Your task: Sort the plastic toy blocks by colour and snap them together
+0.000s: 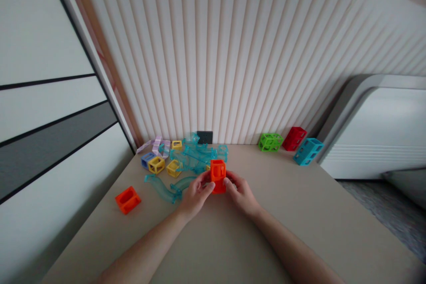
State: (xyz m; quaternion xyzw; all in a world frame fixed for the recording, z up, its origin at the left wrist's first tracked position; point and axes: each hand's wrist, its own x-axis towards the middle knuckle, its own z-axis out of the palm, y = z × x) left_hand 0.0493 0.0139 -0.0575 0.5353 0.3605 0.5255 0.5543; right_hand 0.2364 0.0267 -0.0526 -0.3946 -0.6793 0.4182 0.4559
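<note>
Between my two hands is an orange hollow plastic block [218, 177], held upright over the middle of the table. My left hand [197, 193] grips its left side, thumb on the near face. On the right side, my right hand [242, 193] holds it the same way, fingers partly hidden behind. Another orange block [128, 199] lies apart on the table to the left. Just beyond my left hand are clear teal curved track pieces [166, 188] and a heap of teal plastic parts [195, 157].
Yellow frame cubes [156, 165], a blue cube [147, 159] and lilac pieces [160, 146] sit at the back left. Green [270, 142], red [294, 138] and light blue blocks [308, 151] stand at the back right. A ribbed wall [226, 53] bounds the table [299, 213].
</note>
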